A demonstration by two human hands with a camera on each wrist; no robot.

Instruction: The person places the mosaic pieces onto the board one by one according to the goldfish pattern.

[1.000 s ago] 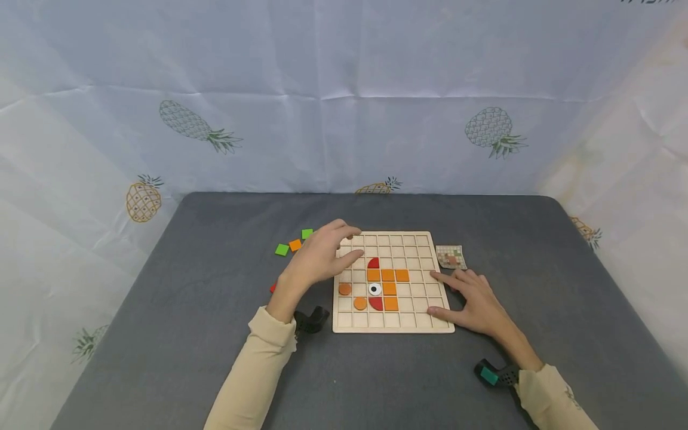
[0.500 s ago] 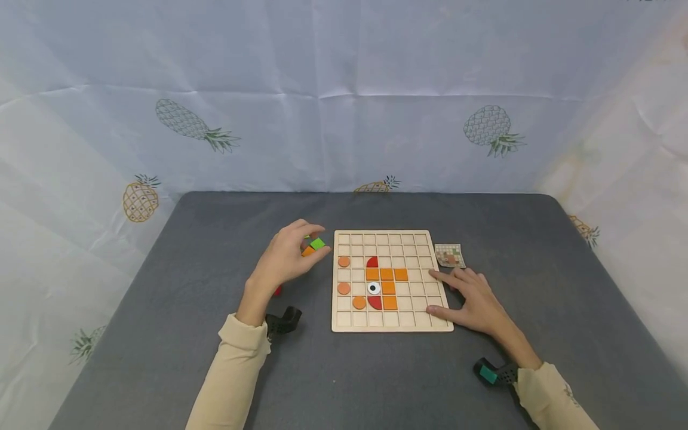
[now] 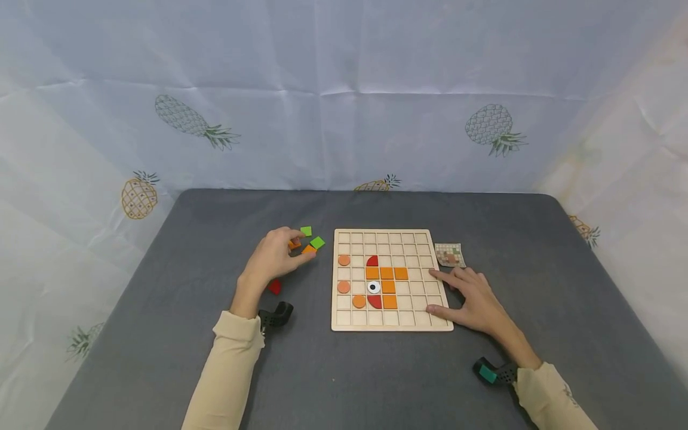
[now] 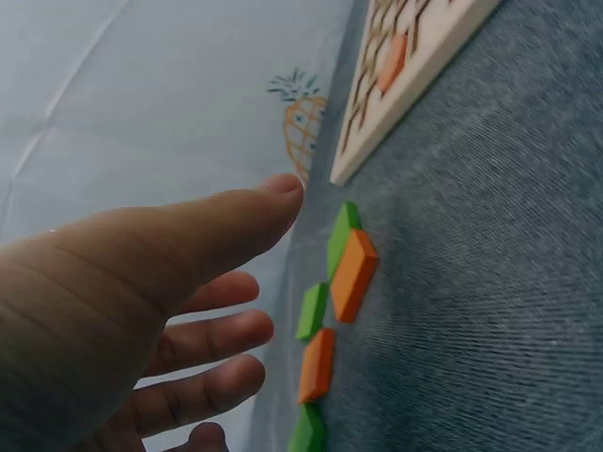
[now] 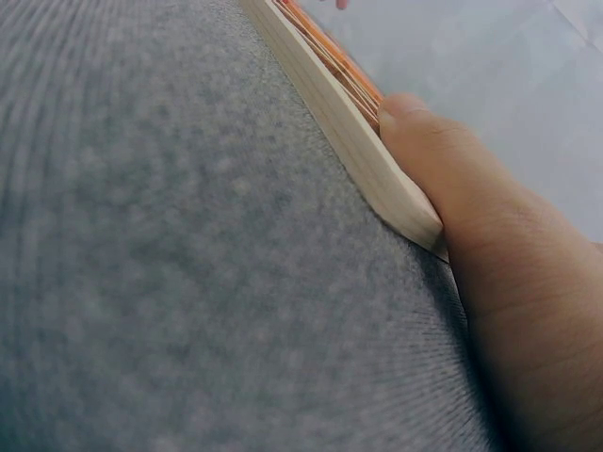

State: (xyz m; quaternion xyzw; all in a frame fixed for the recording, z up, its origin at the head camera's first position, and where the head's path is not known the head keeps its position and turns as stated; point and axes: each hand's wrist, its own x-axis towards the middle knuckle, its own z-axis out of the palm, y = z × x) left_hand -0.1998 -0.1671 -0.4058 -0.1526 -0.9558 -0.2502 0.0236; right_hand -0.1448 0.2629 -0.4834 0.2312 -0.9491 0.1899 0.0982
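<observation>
My left hand [image 3: 273,255] hovers over loose square tiles left of the board, thumb and fingers parted with nothing between them. Nearest it are an orange tile [image 3: 309,249], a green tile [image 3: 318,242] and another green tile [image 3: 306,231]; in the left wrist view an orange tile [image 4: 354,276] lies beyond the thumb. The wooden grid board [image 3: 416,319] carries orange squares [image 3: 387,273], orange discs [image 3: 344,287], red quarter-rounds [image 3: 374,302] and a white eye disc [image 3: 374,288]. My right hand [image 3: 473,301] rests on the board's right edge, its thumb [image 5: 443,155] against the wooden rim.
A small pattern card [image 3: 450,255] lies right of the board. A red piece [image 3: 275,286] is on the grey table [image 3: 344,382] beside my left wrist. Pineapple-print cloth [image 3: 333,137] hangs behind the table.
My left hand has moved left off the board to the loose tiles. An orange disc now shows in the left column where that hand was. The right hand stays still.
</observation>
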